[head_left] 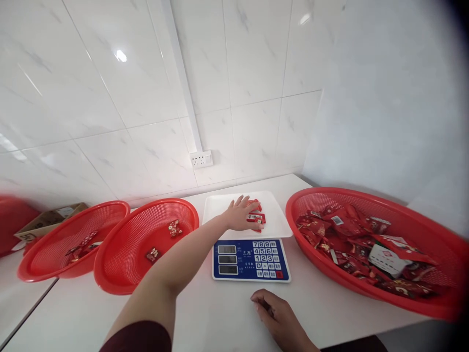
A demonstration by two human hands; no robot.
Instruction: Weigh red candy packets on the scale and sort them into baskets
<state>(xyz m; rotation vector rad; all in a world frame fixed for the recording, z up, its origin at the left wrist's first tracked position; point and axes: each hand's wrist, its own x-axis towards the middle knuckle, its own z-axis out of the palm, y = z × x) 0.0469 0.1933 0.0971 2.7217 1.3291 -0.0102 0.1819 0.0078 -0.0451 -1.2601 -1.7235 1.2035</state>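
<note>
My left hand (pixel 240 216) reaches over the white tray (pixel 212 210) of a digital scale, its fingers spread above a small red packet (pixel 256 217). The packet lies on the tray between thumb and fingers; whether the palm touches it is hidden. Below the tray is the scale's blue keypad panel (pixel 251 260), with three grey displays at its left. My right hand (pixel 276 315) rests on the white table in front of the scale, fingers curled in, with nothing visible in it.
At the right stands a large red basket (pixel 304 239) heaped with red packets. Left of the scale, a red basket (pixel 110 264) holds two small packets; another red basket (pixel 40 269) beside it holds several. A cardboard box (pixel 47 222) sits farther left. A socket (pixel 201 159) is on the tiled wall.
</note>
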